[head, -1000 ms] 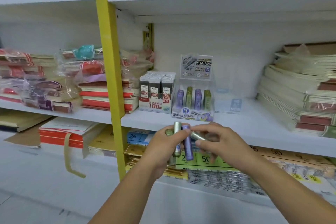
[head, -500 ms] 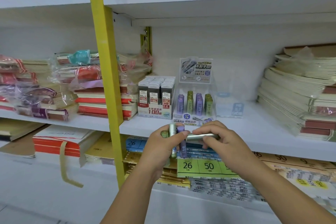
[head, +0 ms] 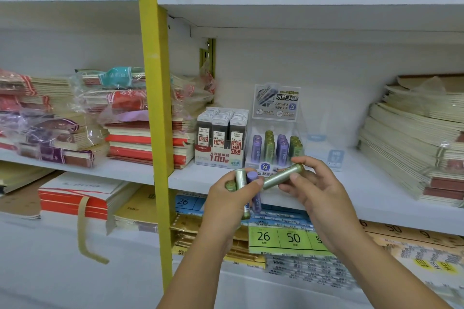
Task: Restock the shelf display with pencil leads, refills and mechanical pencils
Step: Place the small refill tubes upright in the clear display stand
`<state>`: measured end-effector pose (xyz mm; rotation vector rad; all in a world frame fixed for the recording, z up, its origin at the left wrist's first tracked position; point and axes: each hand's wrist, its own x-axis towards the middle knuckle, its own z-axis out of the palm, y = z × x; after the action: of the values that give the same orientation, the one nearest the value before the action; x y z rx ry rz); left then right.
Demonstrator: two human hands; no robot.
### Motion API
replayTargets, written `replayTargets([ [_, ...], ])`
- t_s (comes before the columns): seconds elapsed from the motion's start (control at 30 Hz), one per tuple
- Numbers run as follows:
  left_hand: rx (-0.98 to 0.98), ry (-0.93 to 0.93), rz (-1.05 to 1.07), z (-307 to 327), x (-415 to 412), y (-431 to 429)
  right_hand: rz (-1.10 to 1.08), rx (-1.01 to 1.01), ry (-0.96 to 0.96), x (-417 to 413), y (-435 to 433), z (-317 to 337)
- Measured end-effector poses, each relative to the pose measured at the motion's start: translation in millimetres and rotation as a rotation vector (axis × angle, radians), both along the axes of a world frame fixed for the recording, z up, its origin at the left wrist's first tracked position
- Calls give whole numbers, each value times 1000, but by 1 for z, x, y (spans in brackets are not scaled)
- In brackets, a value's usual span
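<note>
- Green metallic lead tube (head: 282, 176): lies almost level, right end a bit higher. Right hand (head: 319, 190) pinches it betw. thumb & fingertips. Its left end meets the bunch in the other hand.
- Left hand (head: 232, 199): fingers curled round a bunch of upright lead tubes (head: 247, 180), one purple and at least two green. Caps stick out above the fist, lower ends show below it.
- Both hands are up in front of the white shelf board (head: 364, 190), just before the clear plastic display box (head: 276, 104).
- The display box stands on the shelf w/ 4 rows of upright tubes, purple/green alternating, and a printed card at the back.
- Just left of it: white carton of dark grey lead cases (head: 221, 138), marked 0.5, HB, 100.
- Right of it: small clear holder w/ pale blue label (head: 335, 157); contents can't tell.
- Far right: tall stacks of cream-edged notebooks (head: 414, 140).
- Left of the carton: plastic-wrapped red notebooks (head: 130, 108), partly behind the yellow metal upright (head: 153, 83).
- Shelf below: green price cards (head: 278, 237) reading 26 & 50.
</note>
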<state>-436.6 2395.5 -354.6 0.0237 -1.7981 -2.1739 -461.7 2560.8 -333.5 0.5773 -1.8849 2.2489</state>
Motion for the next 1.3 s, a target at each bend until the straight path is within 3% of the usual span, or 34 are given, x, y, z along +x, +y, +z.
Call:
replayTargets([
  [0.2,39,31,67,10,-5,-3,-188,149,250,-10,8,40],
  [0.37,35,44,111,17,-13,-10,-436,540,534,-63,25,103],
  [0.47,43,60,85,18,-13,-10,-525,895,537,-95,30,121],
  [0.57,50,74,67,18,-14,-10,-474,1058,506,-110,28,119],
  [0.9,48,70,50,18,-17,-10,-383,1315,390,-124,17,110],
  [1.3,42,72,57,20,-14,-8,-366,1209,332,-128,18,107],
])
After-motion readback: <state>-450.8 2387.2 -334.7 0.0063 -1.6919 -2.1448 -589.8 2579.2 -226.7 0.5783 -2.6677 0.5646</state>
